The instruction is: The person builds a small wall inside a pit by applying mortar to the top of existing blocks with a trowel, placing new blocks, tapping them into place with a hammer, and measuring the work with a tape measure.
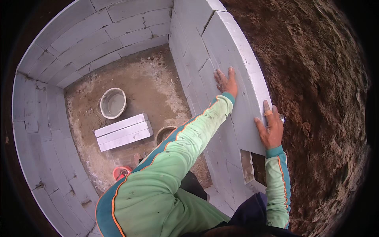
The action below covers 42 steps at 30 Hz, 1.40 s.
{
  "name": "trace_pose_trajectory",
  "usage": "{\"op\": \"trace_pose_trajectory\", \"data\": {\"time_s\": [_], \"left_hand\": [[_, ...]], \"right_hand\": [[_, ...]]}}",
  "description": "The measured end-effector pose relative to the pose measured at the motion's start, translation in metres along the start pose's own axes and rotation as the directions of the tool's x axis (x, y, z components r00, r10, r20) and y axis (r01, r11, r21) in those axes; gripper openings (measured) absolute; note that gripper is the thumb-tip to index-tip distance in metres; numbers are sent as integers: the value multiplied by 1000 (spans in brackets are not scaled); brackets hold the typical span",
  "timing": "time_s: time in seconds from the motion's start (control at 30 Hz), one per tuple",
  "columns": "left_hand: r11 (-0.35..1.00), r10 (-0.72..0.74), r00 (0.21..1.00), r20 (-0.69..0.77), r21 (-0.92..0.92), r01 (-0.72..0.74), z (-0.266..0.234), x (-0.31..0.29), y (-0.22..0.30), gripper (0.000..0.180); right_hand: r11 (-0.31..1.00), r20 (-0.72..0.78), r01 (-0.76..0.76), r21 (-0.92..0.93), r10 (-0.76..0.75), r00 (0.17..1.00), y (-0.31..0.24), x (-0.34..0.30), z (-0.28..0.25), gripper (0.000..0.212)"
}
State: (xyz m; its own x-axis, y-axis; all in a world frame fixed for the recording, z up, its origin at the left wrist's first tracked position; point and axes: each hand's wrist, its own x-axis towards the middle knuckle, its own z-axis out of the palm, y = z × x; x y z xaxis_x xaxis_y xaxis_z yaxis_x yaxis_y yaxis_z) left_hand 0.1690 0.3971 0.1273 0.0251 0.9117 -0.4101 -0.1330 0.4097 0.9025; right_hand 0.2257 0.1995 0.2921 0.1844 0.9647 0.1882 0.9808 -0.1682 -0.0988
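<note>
A long white lightweight block (237,51) lies on top of the right-hand wall. My left hand (227,83) presses against its inner face, fingers outstretched, holding nothing. Nearer to me, my right hand (271,127) grips the near end of the same block, thumb on the inner face and a finger over the top edge. An orange-brown band wraps one finger of that hand. Beside it pokes out a small shiny round metal piece (282,118); what it belongs to is hidden, as are the other right fingers.
White block walls (85,31) enclose a dirty floor. On it stand a bucket (113,103) of grey liquid, two stacked white blocks (124,132), a partly hidden round container (164,134) and a red container (121,172). Brown earth (312,79) rises outside the right wall.
</note>
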Motion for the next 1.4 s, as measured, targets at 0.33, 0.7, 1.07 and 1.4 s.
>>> {"op": "trace_pose_trajectory", "data": {"time_s": [0.33,0.7,1.07,1.4], "left_hand": [[999,15,1000,23,-52,-13,-5,3,3,105],[999,37,992,123,-34,-33,-19,16,-10,107],[997,66,985,161,-57,-57,-26,13,-14,106],[992,-1,950,313,120,-38,-45,14,-8,103]], "right_hand": [[999,-20,30,-15,-30,999,0,5,2,69],[998,-57,-36,46,39,998,-5,-4,8,66],[993,20,-101,61,100,995,2,6,6,67],[997,-37,-53,-51,51,998,15,1,17,64]]}}
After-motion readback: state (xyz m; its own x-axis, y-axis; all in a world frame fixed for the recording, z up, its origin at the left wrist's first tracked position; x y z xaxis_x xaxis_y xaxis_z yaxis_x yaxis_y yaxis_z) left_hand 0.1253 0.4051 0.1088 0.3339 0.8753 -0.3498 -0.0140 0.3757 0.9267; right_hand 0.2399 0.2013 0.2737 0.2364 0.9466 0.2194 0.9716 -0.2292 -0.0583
